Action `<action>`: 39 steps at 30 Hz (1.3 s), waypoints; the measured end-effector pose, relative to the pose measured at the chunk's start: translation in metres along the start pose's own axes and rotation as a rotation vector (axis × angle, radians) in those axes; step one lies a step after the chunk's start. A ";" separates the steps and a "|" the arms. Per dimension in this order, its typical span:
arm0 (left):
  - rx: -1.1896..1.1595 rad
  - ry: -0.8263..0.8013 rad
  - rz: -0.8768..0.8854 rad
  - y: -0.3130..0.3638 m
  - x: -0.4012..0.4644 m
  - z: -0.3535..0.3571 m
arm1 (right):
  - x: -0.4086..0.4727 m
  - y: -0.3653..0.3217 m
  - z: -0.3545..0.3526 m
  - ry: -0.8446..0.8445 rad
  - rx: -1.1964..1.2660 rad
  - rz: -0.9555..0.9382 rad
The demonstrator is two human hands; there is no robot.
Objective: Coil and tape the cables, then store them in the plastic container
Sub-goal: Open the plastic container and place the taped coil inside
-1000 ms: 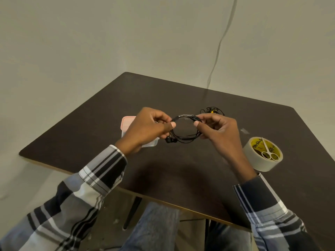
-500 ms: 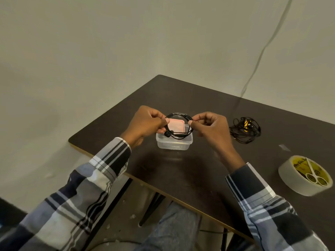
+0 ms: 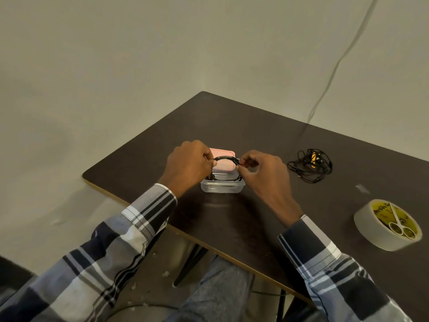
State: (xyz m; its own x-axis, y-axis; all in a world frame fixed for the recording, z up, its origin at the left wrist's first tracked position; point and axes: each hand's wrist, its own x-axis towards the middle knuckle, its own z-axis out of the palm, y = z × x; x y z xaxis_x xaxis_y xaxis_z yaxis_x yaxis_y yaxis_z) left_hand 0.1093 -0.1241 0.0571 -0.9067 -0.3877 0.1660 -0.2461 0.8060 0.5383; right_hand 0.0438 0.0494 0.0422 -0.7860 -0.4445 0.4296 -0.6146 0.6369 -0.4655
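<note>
Now, coil over the box.
My left hand [image 3: 189, 162] and right hand [image 3: 260, 169] pinch the coiled cable [image 3: 226, 159] at frame centre, straight above the plastic container [image 3: 222, 187].

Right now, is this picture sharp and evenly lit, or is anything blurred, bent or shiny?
Head view: soft, even light, with faint shadows under the left hand and right hand. The dark table shows a dull sheen just in front of the plastic container. The wide lens slants the table edges. The coiled cable and tape roll look slightly soft, not crisp.
</note>
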 end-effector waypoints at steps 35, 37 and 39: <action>0.022 0.213 0.302 0.064 0.004 0.026 | -0.018 0.063 -0.018 0.175 0.074 0.124; -0.031 0.161 0.370 0.081 0.001 0.042 | -0.026 0.084 -0.027 0.186 0.044 0.198; -0.067 0.115 0.417 0.094 0.001 0.062 | -0.032 0.105 -0.036 0.190 0.024 0.272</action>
State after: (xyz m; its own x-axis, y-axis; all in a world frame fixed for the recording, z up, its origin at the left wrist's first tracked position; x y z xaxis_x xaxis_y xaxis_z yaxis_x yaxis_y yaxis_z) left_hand 0.0644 -0.0210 0.0569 -0.8790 -0.0852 0.4692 0.1594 0.8748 0.4575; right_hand 0.0073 0.1530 0.0073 -0.8963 -0.1335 0.4228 -0.3874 0.6998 -0.6002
